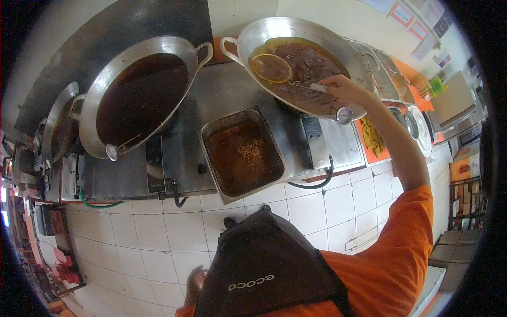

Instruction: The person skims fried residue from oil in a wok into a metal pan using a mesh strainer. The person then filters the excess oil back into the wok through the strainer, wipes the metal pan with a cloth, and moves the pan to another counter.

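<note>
My right hand (340, 90) is closed around the handle of a round wire skimmer (271, 68). The skimmer's mesh dips into the brown oil of the right-hand wok (282, 26), close to its left wall. Below my right wrist, a dial thermometer (344, 115) hangs at this wok's near rim. Low beside the dark apron (264, 253) is my left hand (196, 277), well away from the cooking counter. Its fingers are small and mostly hidden, and I cannot tell how they are bent.
Another wok (174, 43) of dark liquid, with a second thermometer (111, 152), stands to the left. Between the woks, a rectangular metal pan (282, 169) of brown liquid and crumbs reaches the counter's front edge. A yellow cloth (372, 137) lies right. White tiles (306, 206) cover the floor.
</note>
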`<state>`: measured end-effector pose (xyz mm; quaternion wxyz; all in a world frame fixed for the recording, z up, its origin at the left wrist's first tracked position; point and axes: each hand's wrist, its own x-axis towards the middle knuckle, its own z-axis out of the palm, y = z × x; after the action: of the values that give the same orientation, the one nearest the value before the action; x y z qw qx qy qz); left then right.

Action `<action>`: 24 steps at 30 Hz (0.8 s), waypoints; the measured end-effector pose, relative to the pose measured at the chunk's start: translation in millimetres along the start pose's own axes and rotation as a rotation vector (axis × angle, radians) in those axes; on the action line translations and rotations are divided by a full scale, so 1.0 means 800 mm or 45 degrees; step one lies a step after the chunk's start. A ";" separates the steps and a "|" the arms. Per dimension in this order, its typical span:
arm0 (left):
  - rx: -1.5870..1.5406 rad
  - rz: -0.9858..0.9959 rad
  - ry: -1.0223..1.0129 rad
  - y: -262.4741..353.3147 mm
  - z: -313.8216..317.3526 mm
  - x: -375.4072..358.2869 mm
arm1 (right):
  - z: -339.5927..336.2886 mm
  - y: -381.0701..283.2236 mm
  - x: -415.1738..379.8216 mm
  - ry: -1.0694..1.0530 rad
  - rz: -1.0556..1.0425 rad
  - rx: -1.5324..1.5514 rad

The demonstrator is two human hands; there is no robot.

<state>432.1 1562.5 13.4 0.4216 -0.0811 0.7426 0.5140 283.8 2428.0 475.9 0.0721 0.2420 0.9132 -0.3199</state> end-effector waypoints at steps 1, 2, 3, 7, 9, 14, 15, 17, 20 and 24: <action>-0.114 -0.045 0.028 0.012 -0.004 0.010 | -0.002 -0.003 -0.007 -0.008 0.022 0.047; -0.200 -0.081 0.051 0.025 -0.005 0.024 | -0.007 -0.004 -0.013 -0.073 0.055 0.229; -0.332 -0.208 0.157 0.051 0.000 0.025 | -0.012 -0.004 -0.018 -0.138 0.088 0.411; -0.257 -0.526 0.368 0.138 0.011 0.042 | -0.015 -0.023 -0.044 -0.086 0.262 0.833; 0.070 -0.363 0.363 0.087 -0.004 0.085 | -0.014 -0.016 -0.047 -0.075 0.293 0.909; 0.371 0.042 0.474 -0.003 -0.008 0.150 | -0.014 -0.022 -0.071 -0.059 0.285 1.102; 0.311 0.003 0.460 0.000 -0.004 0.155 | -0.014 -0.022 -0.074 -0.042 0.257 1.054; 0.171 -0.082 0.436 0.025 0.011 0.154 | -0.015 -0.016 -0.078 0.005 0.254 1.037; 0.039 -0.116 0.329 0.008 0.026 0.160 | -0.018 0.001 -0.082 0.058 0.316 1.149; -0.003 0.067 0.417 -0.009 0.044 0.168 | -0.020 -0.023 -0.107 0.097 0.382 1.266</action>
<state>370.3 1630.8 -91.4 0.2811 -0.1449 0.8028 0.5055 349.7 2391.4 522.7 -0.0399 0.3868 0.6081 -0.6921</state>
